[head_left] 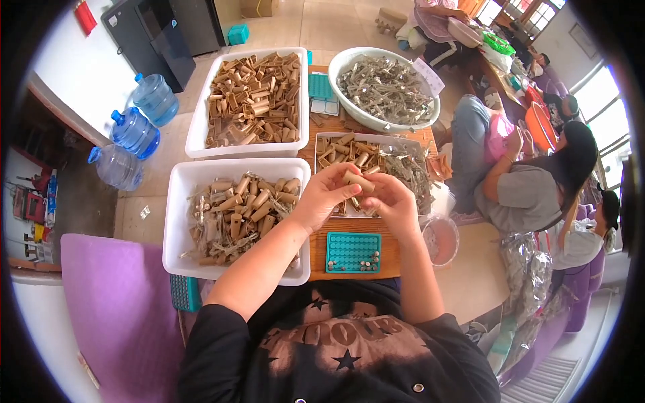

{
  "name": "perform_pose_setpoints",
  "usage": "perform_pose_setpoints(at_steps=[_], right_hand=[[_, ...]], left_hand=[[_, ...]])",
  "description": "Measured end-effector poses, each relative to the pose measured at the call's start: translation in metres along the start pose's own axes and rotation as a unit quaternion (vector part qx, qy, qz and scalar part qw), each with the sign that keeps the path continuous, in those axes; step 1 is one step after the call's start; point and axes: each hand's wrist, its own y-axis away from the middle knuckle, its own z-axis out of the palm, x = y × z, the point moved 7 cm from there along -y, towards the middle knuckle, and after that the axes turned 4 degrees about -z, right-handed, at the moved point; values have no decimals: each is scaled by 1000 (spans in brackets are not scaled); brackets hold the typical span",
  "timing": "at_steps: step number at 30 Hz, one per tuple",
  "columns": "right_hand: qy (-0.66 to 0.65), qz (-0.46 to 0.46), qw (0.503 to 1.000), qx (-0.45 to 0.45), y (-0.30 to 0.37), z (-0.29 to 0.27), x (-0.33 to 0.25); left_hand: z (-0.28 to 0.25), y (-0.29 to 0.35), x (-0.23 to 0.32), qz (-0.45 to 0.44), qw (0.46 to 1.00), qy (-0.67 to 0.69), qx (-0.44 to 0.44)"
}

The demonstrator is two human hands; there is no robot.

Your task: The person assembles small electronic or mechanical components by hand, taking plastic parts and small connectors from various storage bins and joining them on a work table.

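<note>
A small hand-assembly workroom, by the look of it. White rectangular plastic tubs (177, 205) on the left hold heaps of brown cardboard-like tubes (252, 101), and a round, pale plastic basin (341, 99) at the far side is piled with small, shiny pieces (383, 87). A rectangular turquoise plastic tray with rows of hollows (342, 248) lies near on the brown wooden table (317, 250). On the right, seated people (521, 195) have basins beside them, one round and orange (539, 127).
</note>
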Motion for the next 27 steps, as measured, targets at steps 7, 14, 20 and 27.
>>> perform_pose_setpoints(at_steps=[7,14,20,27], right_hand=[[283,-241,927,48,9,-2,-33],[149,-119,980,47,11,7,-16],[206,-82,969,110,16,-2,3],[409,75,904,98,47,-111,-30]], left_hand=[[28,10,21,127,883,-449,-47],[46,23,18,154,860,-484,-50],[43,23,5,204,809,-551,14],[15,7,-6,6,903,-428,31]])
